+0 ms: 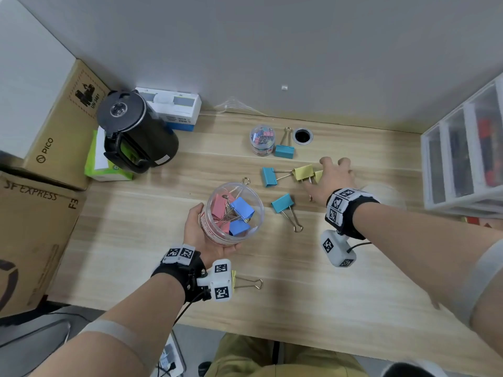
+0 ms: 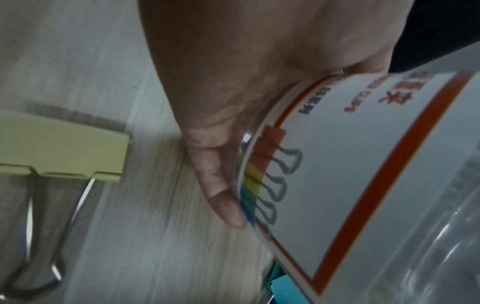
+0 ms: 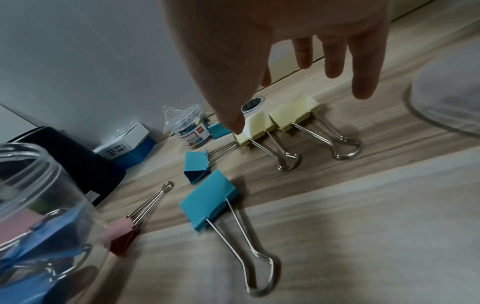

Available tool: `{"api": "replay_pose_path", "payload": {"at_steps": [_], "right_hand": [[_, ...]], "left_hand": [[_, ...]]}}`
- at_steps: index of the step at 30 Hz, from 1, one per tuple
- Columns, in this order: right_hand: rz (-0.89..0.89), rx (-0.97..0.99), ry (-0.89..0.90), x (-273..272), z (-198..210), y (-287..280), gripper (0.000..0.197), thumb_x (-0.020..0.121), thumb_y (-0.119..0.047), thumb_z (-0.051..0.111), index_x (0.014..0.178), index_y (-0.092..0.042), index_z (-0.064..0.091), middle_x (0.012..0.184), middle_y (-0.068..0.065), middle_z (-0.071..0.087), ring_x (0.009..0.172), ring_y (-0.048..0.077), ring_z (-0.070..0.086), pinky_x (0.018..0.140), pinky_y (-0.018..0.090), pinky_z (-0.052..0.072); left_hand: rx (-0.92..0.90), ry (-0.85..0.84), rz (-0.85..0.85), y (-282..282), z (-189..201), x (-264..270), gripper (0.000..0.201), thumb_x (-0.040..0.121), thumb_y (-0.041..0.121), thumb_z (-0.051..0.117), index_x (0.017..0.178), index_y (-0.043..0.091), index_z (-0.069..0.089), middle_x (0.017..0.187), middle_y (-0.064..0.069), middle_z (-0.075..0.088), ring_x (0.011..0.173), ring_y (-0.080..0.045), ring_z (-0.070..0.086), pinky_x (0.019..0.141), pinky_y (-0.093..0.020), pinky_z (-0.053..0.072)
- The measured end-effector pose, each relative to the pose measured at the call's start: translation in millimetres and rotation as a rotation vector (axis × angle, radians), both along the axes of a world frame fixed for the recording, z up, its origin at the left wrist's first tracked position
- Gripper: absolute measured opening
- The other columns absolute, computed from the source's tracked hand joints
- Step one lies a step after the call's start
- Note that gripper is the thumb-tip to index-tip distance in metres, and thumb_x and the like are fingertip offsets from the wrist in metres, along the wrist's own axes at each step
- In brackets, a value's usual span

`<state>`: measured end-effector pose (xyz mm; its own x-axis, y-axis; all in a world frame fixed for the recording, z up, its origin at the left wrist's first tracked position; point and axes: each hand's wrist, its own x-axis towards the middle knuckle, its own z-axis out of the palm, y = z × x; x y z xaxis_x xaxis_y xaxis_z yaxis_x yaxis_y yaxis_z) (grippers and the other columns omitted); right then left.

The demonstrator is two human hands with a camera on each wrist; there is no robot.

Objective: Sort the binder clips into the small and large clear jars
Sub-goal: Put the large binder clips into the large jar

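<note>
**Two yellow clips about to be taken for the large jar**

Several large binder clips are seen lying loose on the tabletop [image 1: 340,281] from the head view. The large jar [image 1: 234,212], already holding pink and blue clips, is gripped from the side by the left hand [image 1: 209,238] and tilted toward the middle. The right hand [image 1: 330,176] is stretched out with spread fingers over a pair of yellow clips [image 1: 306,172]. The small jar [image 1: 262,140] stands far back, with a teal clip [image 1: 284,151] beside it.

From the left wrist view, the labelled wall of the large jar is shown wrapped by the fingers [image 2: 221,185]; another yellow clip [image 2: 64,152] lies near on the tabletop.

From the right wrist view, the hand is seen wide and empty, its thumb just at the nearer yellow clip [image 3: 255,127], the other one [image 3: 294,114] beside it. The step in hand is judged to be the picking of a large clip. Next, the fingers must be closed on the clip body or wire handles, and the clip carried to the jar mouth.
</note>
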<state>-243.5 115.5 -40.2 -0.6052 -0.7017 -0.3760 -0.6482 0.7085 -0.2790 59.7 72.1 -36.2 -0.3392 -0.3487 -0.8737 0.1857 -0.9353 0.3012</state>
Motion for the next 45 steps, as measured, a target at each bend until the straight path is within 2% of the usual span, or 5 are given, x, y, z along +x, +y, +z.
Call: {"api": "replay_pose_path", "payload": {"at_steps": [10,18,34,38,45], "right_hand": [[0.176,0.115,0.062,1.3,-22.7,-25.9,0.078,0.067,-0.074,0.059,0.127,-0.028,0.042,0.130,0.004,0.033,0.121,0.031,0.032,0.077,0.044,0.048],[0.303,0.080,0.051,-2.9,-32.5,-38.9,0.060,0.077,-0.053,0.062,0.123,-0.016,0.048,0.122,0.010,0.042,0.113,0.032,0.036,0.096,0.039,0.041],[0.096,-0.239,-0.237,-5.4,24.2,-41.2,0.043,0.069,-0.037,0.077,0.105,-0.015,0.067,0.110,0.004,0.048,0.116,0.025,0.040,0.096,0.031,0.038],[0.281,-0.419,-0.329,15.6,55.5,-49.4,0.043,0.063,-0.036,0.084,0.096,-0.015,0.068,0.109,0.002,0.051,0.110,0.022,0.044,0.099,0.036,0.042],[0.864,-0.299,-0.252,70.5,81.9,-36.9,0.039,0.062,-0.030,0.080,0.096,-0.013,0.071,0.110,0.003,0.051,0.105,0.020,0.040,0.091,0.033,0.044]], "left_hand": [[0.021,0.016,-0.063,-24.7,-4.1,-30.6,0.079,0.090,0.067,0.040,0.139,0.009,0.061,0.129,-0.023,0.068,0.099,-0.045,0.072,0.082,-0.044,0.051],[0.019,0.001,-0.059,-32.6,-11.6,-45.9,0.080,0.088,0.069,0.041,0.138,0.011,0.062,0.133,-0.022,0.067,0.105,-0.043,0.070,0.081,-0.044,0.055],[0.019,-0.029,-0.011,-32.2,-4.6,-54.1,0.079,0.083,0.065,0.048,0.137,0.011,0.062,0.136,-0.023,0.064,0.125,-0.043,0.060,0.086,-0.046,0.053],[0.002,-0.043,-0.029,-29.5,4.8,-53.6,0.080,0.082,0.066,0.048,0.136,0.009,0.063,0.132,-0.025,0.066,0.129,-0.045,0.058,0.087,-0.047,0.053],[-0.043,0.005,-0.053,-20.8,18.1,-54.2,0.069,0.087,0.064,0.046,0.117,0.008,0.071,0.112,-0.021,0.075,0.091,-0.040,0.073,0.086,-0.046,0.051]]}}
